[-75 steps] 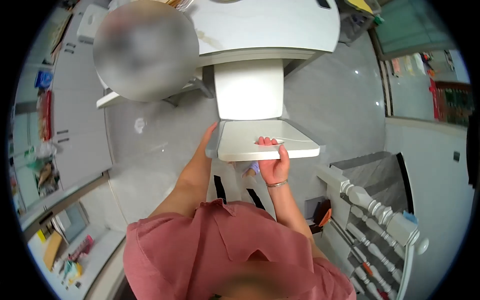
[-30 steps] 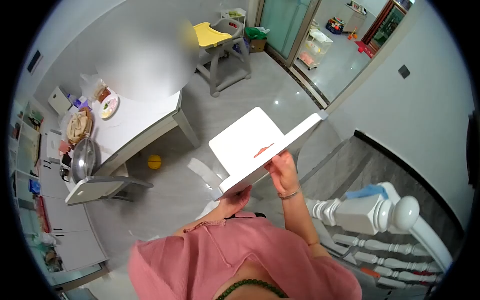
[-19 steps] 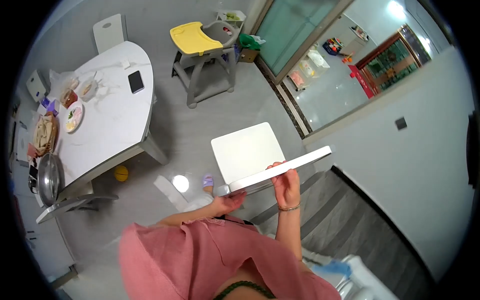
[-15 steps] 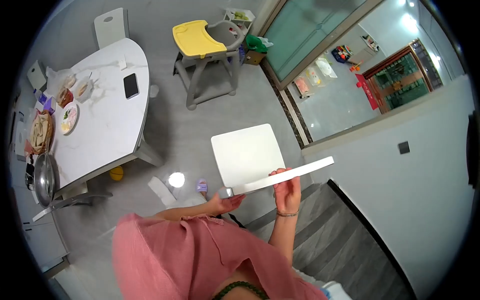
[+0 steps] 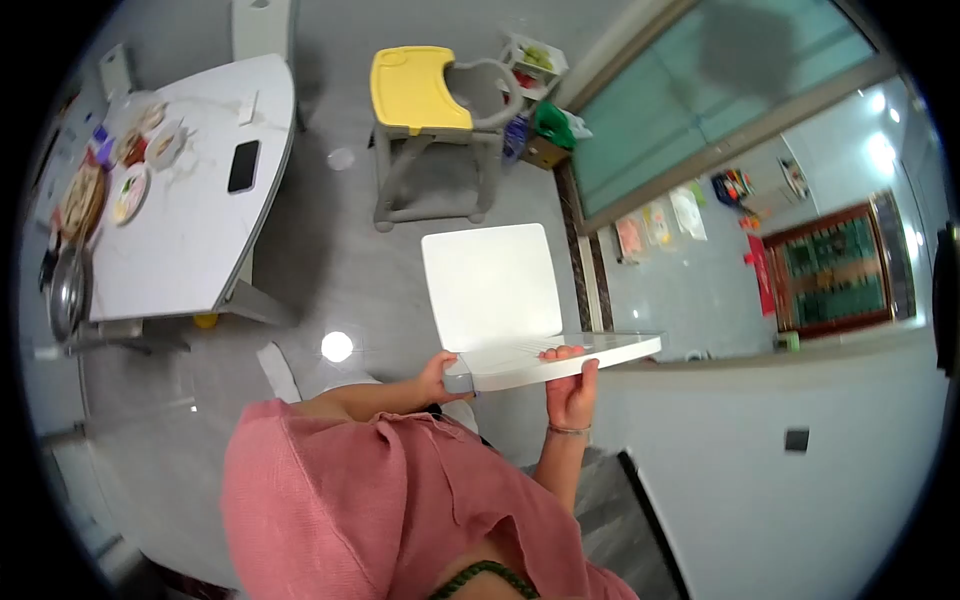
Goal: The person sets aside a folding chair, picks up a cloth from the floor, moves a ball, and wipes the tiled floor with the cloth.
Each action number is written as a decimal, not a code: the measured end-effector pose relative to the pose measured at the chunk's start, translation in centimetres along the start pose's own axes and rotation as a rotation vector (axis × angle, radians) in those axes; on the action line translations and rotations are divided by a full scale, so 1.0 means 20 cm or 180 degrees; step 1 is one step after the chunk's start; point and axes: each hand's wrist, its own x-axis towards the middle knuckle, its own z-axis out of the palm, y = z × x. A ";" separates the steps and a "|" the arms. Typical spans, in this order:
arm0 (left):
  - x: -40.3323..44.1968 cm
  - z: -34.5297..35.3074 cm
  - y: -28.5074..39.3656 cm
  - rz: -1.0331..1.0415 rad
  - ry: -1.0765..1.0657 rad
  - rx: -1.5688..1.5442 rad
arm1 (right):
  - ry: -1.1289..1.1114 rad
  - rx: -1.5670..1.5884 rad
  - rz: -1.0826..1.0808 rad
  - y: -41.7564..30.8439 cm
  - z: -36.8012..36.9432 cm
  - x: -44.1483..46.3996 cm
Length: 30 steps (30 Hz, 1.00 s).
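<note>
A chair stands in front of me, its flat white seat (image 5: 492, 280) seen from above and its white chair back (image 5: 565, 367) nearest to my body. On the left, my left hand (image 5: 436, 379) is closed round the grey end of that back. My right hand (image 5: 572, 392) grips the back's lower edge further right, with fingertips over the top face and the thumb along the near side. The chair's legs are hidden beneath the seat.
To the left is a marble-patterned table (image 5: 205, 240) bearing a phone (image 5: 243, 167), a plate (image 5: 130, 194) and a basket (image 5: 82, 200). A high chair with a yellow tray (image 5: 415, 88) stands ahead. A wall (image 5: 730, 430) and glass sliding door (image 5: 710, 100) are at right.
My view has turned, and the table has shifted left in it. The chair back has tipped so that more of its top face shows. Both hands keep their hold.
</note>
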 end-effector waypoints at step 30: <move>1.61 0.27 0.05 0.0022 0.2022 0.2671 | 0.1426 -0.0479 0.1181 -1.14 -2.19 0.73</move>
